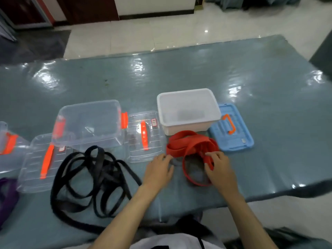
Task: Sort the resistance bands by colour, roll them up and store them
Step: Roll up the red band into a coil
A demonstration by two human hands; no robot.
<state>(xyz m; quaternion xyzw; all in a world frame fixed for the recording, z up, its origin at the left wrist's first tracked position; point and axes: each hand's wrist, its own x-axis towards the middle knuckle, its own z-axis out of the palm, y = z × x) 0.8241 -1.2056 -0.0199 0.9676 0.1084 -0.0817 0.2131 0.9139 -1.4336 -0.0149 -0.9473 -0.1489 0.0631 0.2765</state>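
The right hand (218,167) has its grip pinched on the red bands (190,146); the left hand (159,168) touches their left end, fingers relaxed. The bands lie heaped on the desk (179,76) just before the white tub (188,110), which looks bare inside. Black bands (93,178) sprawl leftward before a clear box (89,123).

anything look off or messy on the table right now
The black bands lie in a loose tangle, with one loop trailing to the table's near edge. A clear box sits tipped, resting partly on its lid. The red bands are unrolled, both hands on them. Nothing looks spilled or broken.
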